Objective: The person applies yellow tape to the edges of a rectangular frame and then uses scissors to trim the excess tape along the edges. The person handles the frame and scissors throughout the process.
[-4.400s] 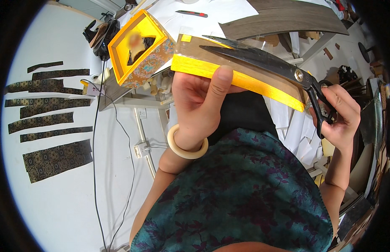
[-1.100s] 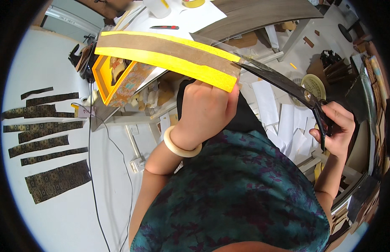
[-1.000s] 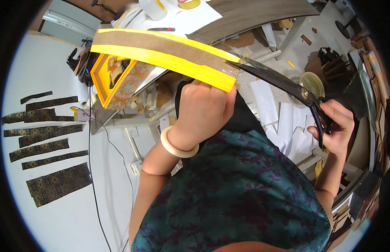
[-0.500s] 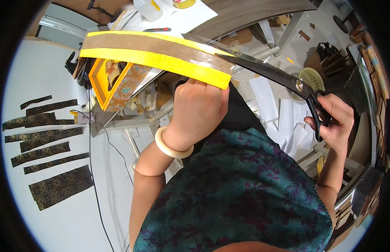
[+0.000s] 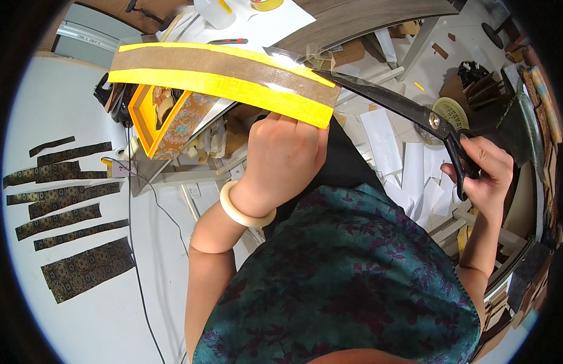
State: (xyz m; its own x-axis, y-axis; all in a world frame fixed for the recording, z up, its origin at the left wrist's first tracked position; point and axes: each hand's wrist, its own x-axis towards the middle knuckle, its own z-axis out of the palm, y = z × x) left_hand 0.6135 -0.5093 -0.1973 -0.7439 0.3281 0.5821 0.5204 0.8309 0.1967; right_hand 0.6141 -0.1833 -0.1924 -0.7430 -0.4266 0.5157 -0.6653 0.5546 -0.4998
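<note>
Likely light, bendy, slick-faced: yellow/brown strip (image 5: 227,70) held up, partly hiding orange box (image 5: 190,118). L hand (image 5: 282,161) clutching lower edge, end farther from box; R hand (image 5: 489,170) gripping scissors (image 5: 435,123), well R of box. Best hold: lower edge, gently.

A grey-brown wood-grain tabletop (image 5: 378,17) stands above a pale floor (image 5: 469,43), with a smooth white surface (image 5: 57,106), perhaps a wall, at left.
</note>
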